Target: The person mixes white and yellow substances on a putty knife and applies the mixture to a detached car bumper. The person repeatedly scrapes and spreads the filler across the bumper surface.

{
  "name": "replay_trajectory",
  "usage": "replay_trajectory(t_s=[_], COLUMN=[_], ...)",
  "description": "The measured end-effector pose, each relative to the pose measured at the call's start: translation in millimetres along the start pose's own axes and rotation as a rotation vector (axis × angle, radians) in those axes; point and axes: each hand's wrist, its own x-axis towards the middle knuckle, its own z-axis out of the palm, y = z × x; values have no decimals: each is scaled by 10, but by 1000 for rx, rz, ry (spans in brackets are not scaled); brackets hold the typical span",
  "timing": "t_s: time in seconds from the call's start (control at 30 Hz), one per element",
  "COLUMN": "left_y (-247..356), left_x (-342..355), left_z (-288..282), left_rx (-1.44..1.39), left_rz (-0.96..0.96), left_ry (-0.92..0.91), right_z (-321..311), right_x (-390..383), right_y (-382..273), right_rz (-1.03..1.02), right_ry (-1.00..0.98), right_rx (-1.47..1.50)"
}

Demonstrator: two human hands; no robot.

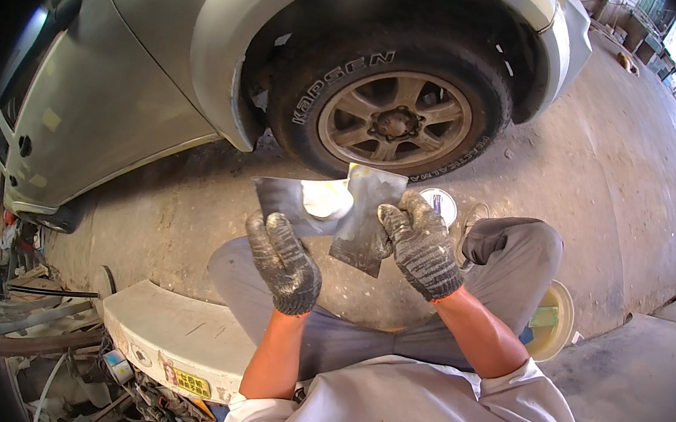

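My left hand point(283, 267), in a dirty grey knit work glove, grips the lower edge of a flat dark-grey putty plate point(278, 196). A thick white lump of putty point(327, 200) sits on that plate. My right hand point(425, 257), gloved alike, is closed on a rectangular grey putty spreader point(361, 242), tilted upright with smears on its top edge. The spreader's left side overlaps the right end of the plate, beside the putty. Both are held above my bent knees, in front of the car's wheel point(393, 122). Some fingertips are hidden behind the plates.
A light-coloured car point(153, 51) stands ahead, its fender arching over the wheel. A small round white tub point(439, 203) is beyond my right hand; a pale bucket point(564, 321) stands right of my knee. A detached bumper point(178, 322) and scrap point(53, 338) lie at left.
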Motion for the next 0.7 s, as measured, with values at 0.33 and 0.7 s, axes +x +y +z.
replay_trajectory(t_s=[0.33, 0.7], left_y=[260, -80], left_x=[51, 74], left_z=[-223, -241], left_rx=[-113, -197], left_rz=[-65, -138], left_ry=[-549, -405], right_z=[-94, -538], right_x=[227, 138], right_y=[-208, -423], right_rz=[-167, -676], right_ry=[26, -309], right_rx=[147, -453])
